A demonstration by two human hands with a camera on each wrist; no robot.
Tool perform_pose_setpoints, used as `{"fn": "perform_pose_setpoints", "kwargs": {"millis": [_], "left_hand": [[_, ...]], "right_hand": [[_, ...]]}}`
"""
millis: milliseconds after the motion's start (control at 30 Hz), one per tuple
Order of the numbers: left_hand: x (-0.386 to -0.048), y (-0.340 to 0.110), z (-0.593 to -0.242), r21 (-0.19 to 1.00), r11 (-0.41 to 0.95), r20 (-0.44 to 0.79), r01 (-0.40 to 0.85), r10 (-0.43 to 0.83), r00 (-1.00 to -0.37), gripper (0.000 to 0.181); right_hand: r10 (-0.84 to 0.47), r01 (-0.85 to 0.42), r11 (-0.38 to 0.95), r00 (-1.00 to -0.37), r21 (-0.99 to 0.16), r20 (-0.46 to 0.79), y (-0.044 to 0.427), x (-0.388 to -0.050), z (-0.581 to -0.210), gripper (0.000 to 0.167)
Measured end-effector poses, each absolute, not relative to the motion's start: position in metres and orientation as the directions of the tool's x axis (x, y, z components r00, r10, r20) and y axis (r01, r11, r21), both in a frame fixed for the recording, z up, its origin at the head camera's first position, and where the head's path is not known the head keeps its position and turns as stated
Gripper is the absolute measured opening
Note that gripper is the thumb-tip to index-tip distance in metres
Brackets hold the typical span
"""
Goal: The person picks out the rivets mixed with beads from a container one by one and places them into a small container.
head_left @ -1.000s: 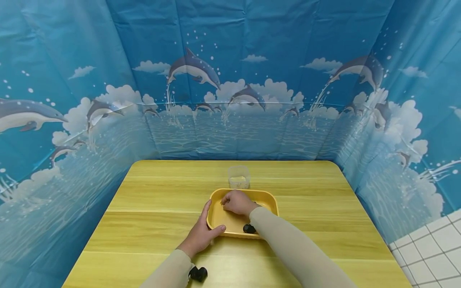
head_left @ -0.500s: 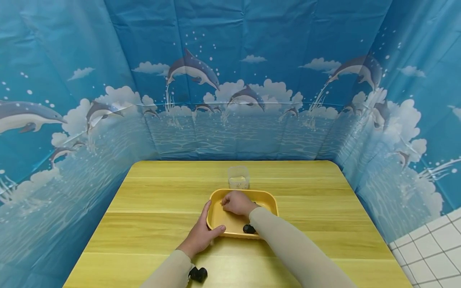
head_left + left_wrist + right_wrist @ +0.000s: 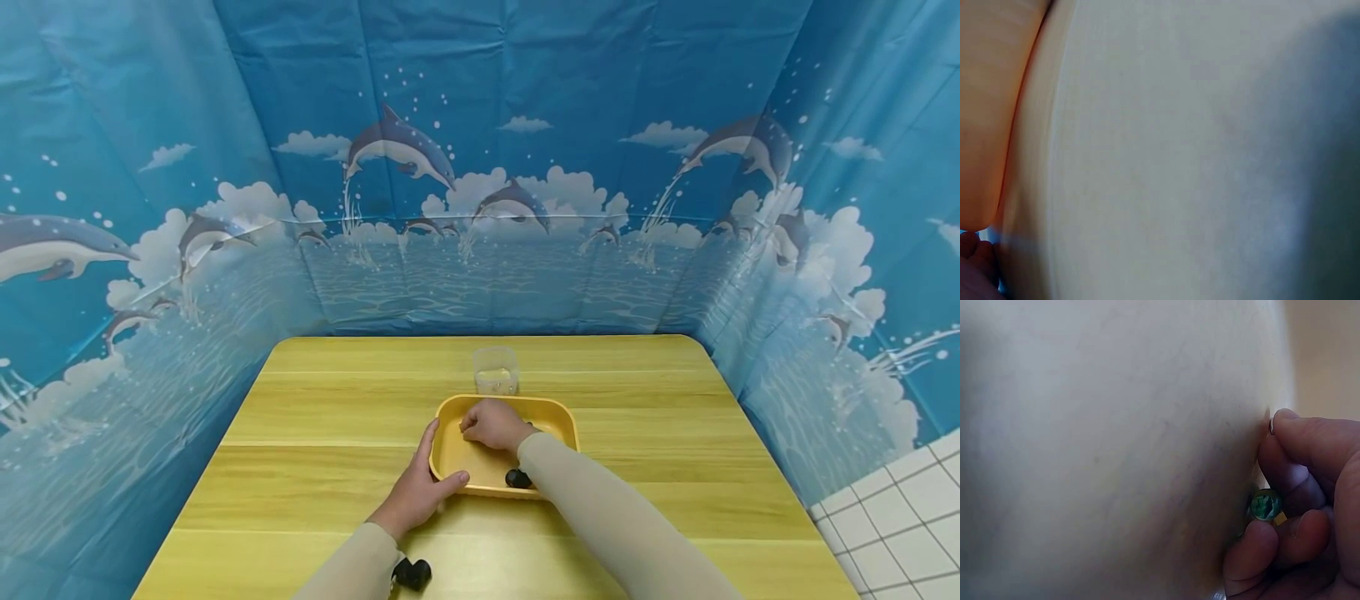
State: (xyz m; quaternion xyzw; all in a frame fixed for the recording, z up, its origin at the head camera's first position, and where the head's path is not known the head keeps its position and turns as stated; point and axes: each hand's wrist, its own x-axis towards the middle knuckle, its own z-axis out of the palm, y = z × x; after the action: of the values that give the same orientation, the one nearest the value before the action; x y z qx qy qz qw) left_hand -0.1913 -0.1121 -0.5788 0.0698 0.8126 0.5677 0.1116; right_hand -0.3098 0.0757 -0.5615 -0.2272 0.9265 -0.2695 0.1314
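My left hand [image 3: 416, 492] holds the near left corner of a yellow plastic tray [image 3: 570, 417], thumb at the front rim and fingers along the left wall. In the left wrist view the outer wall of the tray [image 3: 988, 112] shows at the left edge. My right hand [image 3: 495, 422] is down inside the tray with its fingers curled. In the right wrist view a green glass marble [image 3: 1266, 505] sits among the bent fingers of this hand [image 3: 1316, 487]. A tiny shiny edge shows at the thumb and index tips; its kind is unclear.
Behind the tray stands a clear plastic container [image 3: 496, 371] with a few small things at its bottom. Black wrist cameras [image 3: 412, 573] hang under both sleeves. A yellow wood-grain table [image 3: 660, 475] is enclosed by a blue dolphin-print curtain [image 3: 480, 275].
Both hands stay almost where they were. A small shiny thing seen earlier at the right fingertips is now barely visible in the head view. The view has shifted slightly.
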Motion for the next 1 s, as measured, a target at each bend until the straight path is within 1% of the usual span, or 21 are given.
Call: {"fn": "perform_pose_setpoints", "kwargs": {"millis": [233,467,1000], "left_hand": [[-0.191,-0.112,-0.579,0.931,0.365,-0.105,-0.012,0.235,-0.966,0.103],[-0.194,-0.113,-0.584,0.930,0.367,-0.093,0.000,0.238,-0.967,0.103],[-0.193,-0.112,-0.581,0.942,0.335,-0.093,-0.005,0.249,-0.964,0.103]], "right_hand": [[-0.489,-0.358,0.758,-0.865,-0.545,-0.112,0.076,-0.310,-0.563,0.011],[-0.507,-0.379,0.730,-0.859,-0.569,-0.078,0.077,-0.306,-0.557,0.007],[-0.496,-0.348,0.725,-0.862,-0.595,-0.101,0.078,-0.304,-0.553,0.008]]}}
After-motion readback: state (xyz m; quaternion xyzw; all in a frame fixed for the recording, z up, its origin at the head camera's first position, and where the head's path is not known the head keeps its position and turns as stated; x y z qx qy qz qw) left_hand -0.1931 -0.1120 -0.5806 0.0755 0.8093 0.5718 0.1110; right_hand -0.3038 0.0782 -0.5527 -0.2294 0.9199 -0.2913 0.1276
